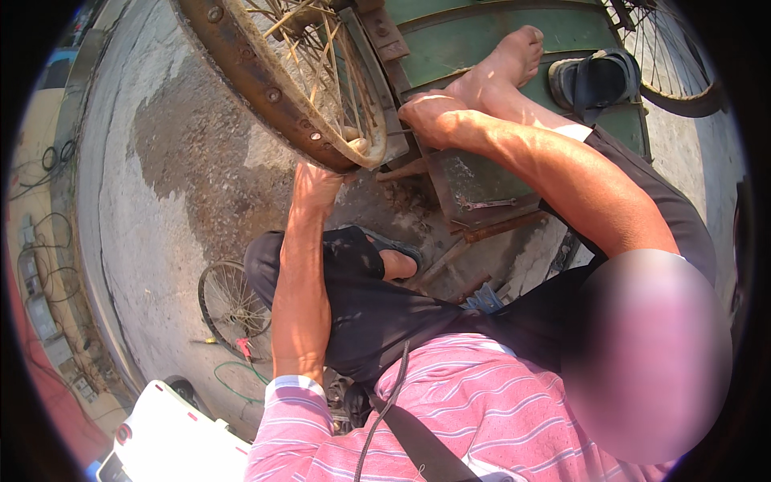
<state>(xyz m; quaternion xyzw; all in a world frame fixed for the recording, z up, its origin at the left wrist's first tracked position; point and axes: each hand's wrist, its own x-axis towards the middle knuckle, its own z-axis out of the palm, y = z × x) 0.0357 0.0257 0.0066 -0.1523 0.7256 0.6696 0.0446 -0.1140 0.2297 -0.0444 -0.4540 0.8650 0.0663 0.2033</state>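
My left hand grips the rusty wheel rim from below, its fingertips showing on the inner side near the tyre's lower end. Thin spokes run inside the rim. My right hand is closed at a dark metal bracket beside the wheel; what its fingers hold is hidden. My bare foot rests on the green metal platform just beyond that hand. Below it, a small wrench lies on a dark metal plate.
A black sandal sits on the platform, with another wheel at upper right. A spoked wheel lies on the concrete ground at left, near cables and a white object. My other foot is below.
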